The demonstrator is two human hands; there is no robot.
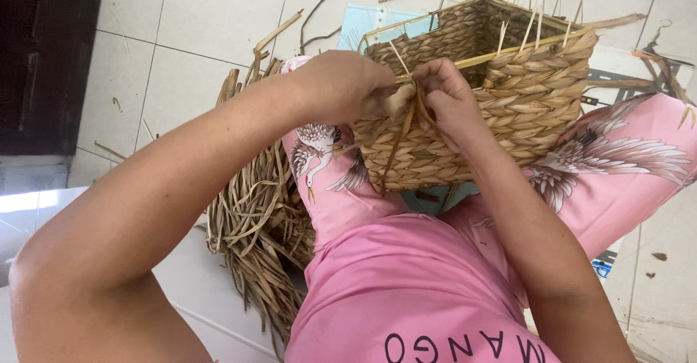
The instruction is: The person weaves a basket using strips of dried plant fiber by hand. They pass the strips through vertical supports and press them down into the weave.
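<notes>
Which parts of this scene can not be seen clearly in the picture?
- Head view: the rim of the woven basket where both hands meet is covered by the left hand and the right hand.
- The fingers' grip on the dried strand is hidden by the knuckles.
- The basket's underside is hidden by the lap.
- The heap of dried leaves is partly behind the left arm.

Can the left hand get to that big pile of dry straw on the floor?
Probably yes. The pile of dry straw lies just beside the left knee, on the left hand's own side, with nothing between them. But that hand is pinching a strand at the woven basket, so it must let go first.
</notes>
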